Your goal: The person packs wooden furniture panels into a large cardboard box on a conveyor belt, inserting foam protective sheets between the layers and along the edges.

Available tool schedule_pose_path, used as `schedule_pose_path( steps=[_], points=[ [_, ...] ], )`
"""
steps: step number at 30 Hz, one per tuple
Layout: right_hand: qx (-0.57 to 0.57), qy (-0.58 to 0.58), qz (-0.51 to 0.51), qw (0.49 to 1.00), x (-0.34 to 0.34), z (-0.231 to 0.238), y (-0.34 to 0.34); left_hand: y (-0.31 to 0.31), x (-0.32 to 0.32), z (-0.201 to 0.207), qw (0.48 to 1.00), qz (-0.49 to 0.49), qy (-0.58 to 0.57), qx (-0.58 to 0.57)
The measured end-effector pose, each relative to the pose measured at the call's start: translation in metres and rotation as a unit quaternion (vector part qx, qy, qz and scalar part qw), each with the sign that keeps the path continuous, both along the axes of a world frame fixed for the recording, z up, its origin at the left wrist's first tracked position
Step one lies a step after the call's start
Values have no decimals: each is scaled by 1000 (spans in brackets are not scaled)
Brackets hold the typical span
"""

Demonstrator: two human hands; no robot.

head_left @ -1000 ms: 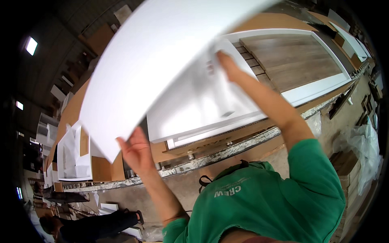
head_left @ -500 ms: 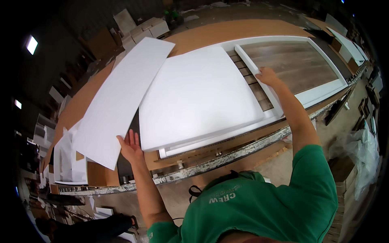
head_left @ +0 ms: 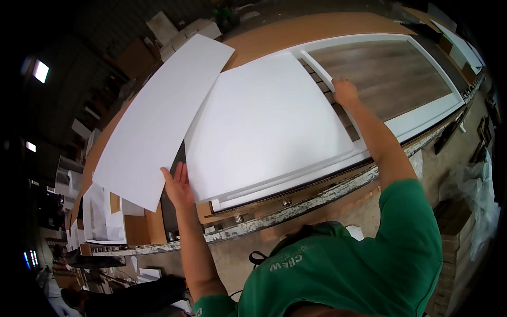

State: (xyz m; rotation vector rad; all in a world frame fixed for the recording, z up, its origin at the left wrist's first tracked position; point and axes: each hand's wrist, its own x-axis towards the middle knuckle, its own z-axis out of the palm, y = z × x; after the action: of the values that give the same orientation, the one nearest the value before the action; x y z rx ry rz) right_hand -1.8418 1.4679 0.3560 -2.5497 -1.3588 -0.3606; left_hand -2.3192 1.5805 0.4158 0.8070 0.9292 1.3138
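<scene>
A wide white panel point(head_left: 264, 121) lies flat on the workbench, inside a white frame point(head_left: 422, 113). My left hand point(head_left: 178, 186) rests with fingers spread against the panel's near left corner. My right hand point(head_left: 346, 91) presses on the panel's right edge, beside a short white bar point(head_left: 317, 70) and some wooden slats. A long white sheet point(head_left: 158, 119) lies to the left, its edge just beyond my left hand. Neither hand grips anything.
Wood-grain board point(head_left: 385, 74) fills the right part of the frame. The brown bench top point(head_left: 296, 29) runs to the far side. White pieces point(head_left: 100, 222) stand at the bench's left end. Plastic wrap point(head_left: 483, 208) lies on the floor to the right.
The white sheet I held up a second ago now lies flat on the left. The wide panel has settled into the frame, and both hands have come down onto its edges.
</scene>
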Motion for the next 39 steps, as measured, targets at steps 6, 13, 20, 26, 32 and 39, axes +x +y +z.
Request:
schedule_pose_path(
  steps=[6, 13, 20, 26, 32, 39],
  points=[
    [84, 163, 17, 983, 41, -11, -12, -24, 44, 0, 997, -71, 9, -16],
    [85, 130, -4, 988, 36, -10, -14, -23, 62, 6, 994, -78, 74, -34],
    [56, 190, -58, 978, 41, -2, -19, -31, 65, 3, 995, -80, 62, -22],
    [35, 123, -62, 990, 56, -12, -17, -36, 79, 4, 994, -85, 64, -32],
    [88, 75, 33, 993, 35, -2, -4, -33, 93, 11, 992, -71, 96, -35],
    [-110, 64, 71, 989, -17, 4, 2, -35, 90, 2, 991, -106, 55, -52]
  ],
)
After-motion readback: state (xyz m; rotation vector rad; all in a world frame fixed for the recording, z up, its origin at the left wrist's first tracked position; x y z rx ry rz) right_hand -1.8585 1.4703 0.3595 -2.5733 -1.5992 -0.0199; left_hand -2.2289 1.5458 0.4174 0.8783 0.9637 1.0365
